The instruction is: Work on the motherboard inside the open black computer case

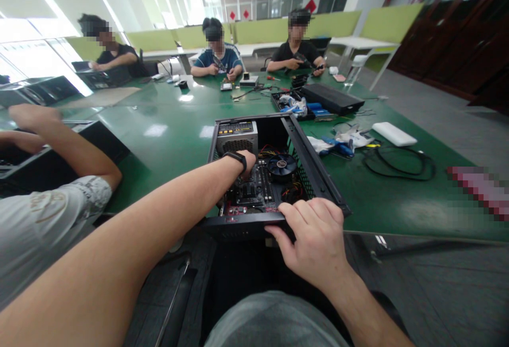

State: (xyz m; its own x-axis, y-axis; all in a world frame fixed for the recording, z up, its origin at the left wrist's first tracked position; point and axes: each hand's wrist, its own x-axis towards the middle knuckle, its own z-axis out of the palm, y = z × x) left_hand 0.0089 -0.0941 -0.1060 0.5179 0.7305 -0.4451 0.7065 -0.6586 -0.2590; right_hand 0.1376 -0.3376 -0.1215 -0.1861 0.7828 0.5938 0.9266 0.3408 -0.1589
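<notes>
An opened black computer case (318,169) lies on the table's near edge in front of me. Inside it are a power supply (237,136), a motherboard (254,188) and a round CPU cooler fan (282,165). My left hand (248,163), below a black wristband, reaches into the case beside the power supply; its fingers are hidden, so what they touch cannot be seen. With the thumb under and the fingers over, my right hand (316,230) grips the case's near edge. Red and yellow cables (269,152) run behind the fan.
Right of the case lie gloves (345,140), a white box (394,133) and a black cable (401,169). Beyond it stands a black case part (334,97). At left, a co-worker's arm (75,145) bends over another case (99,145). Several people sit across the green table (167,150).
</notes>
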